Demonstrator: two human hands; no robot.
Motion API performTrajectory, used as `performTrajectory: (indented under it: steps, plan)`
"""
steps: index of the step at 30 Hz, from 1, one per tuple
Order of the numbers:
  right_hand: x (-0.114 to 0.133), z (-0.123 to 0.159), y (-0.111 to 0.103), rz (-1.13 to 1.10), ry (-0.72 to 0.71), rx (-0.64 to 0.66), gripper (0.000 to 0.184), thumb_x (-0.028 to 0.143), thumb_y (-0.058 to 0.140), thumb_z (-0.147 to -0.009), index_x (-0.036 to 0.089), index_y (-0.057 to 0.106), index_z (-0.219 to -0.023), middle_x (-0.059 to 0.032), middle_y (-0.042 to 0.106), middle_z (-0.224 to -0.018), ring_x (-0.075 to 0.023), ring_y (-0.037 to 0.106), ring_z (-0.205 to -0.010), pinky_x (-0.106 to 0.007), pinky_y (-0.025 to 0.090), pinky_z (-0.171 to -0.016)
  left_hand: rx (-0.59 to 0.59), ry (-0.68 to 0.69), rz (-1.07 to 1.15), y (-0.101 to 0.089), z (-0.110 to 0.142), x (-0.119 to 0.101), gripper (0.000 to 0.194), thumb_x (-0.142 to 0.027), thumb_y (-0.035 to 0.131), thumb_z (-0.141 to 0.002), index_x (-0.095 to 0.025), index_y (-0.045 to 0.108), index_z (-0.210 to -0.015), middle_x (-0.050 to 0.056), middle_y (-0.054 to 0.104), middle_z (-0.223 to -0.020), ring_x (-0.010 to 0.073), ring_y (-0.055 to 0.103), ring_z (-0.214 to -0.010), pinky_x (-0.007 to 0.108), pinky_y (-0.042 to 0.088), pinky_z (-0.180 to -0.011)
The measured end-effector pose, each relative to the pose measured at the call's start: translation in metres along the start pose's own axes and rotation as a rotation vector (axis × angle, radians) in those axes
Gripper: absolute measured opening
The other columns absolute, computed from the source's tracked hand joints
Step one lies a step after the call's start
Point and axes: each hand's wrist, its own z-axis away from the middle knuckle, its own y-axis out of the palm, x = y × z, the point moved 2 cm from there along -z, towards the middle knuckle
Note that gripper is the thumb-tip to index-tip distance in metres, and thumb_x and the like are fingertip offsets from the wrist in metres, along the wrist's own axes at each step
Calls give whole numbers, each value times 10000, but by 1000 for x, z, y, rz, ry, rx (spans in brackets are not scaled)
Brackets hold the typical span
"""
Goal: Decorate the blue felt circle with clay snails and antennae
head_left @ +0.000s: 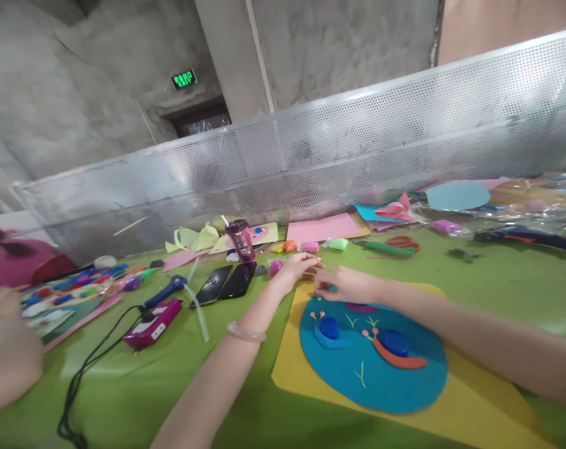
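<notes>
As right fingers [324, 287] curl, the blue oval [330, 372] stretches down-right.

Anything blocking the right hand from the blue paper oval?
Nothing visible. The right hand is already over the upper edge of the blue paper oval. The left hand is close by its fingertips, but off the oval. Whether the right hand touches the paper, I can't tell.

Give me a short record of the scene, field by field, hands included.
workpiece: blue oval on yellow sheet
decoration: blue snail, orange-bodied snail
right hand: at the blue oval's far edge; grip unclear
left hand: beside the right hand; grip unclear
left of hands: purple cup
beyond right hand: scissors
</notes>
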Motion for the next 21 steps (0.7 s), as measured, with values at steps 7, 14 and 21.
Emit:
performTrajectory:
  steps: [7,14,21]
  plan:
    - [0,0,-1,-20,4,-7,75,145,507,-816,156,579,-800,-19,618,-734,-130,545,-637,-241,427,-612,4,-2,-6,1,1,-1,126,-252,651,-723,-150,593,-771,36,679,-780,112,605,-630,226,456,-583]
    - [-2,0,-2,-56,5,-12,73,146,514,-810,157,587,-806,-16,614,-732,-125,548,-640,-240,431,-627,16,-5,10,1,0,0,79,-212,624,-740,-143,590,-755,26,663,-730,100,593,-591,213,447,-555]
    - [-2,-1,2,-79,13,1,84,182,508,-838,168,587,-812,-14,621,-741,-133,560,-654,-238,436,-627,25,-3,15,1,1,0,114,-232,646,-722,-140,591,-758,32,667,-746,100,593,-598,213,439,-557]
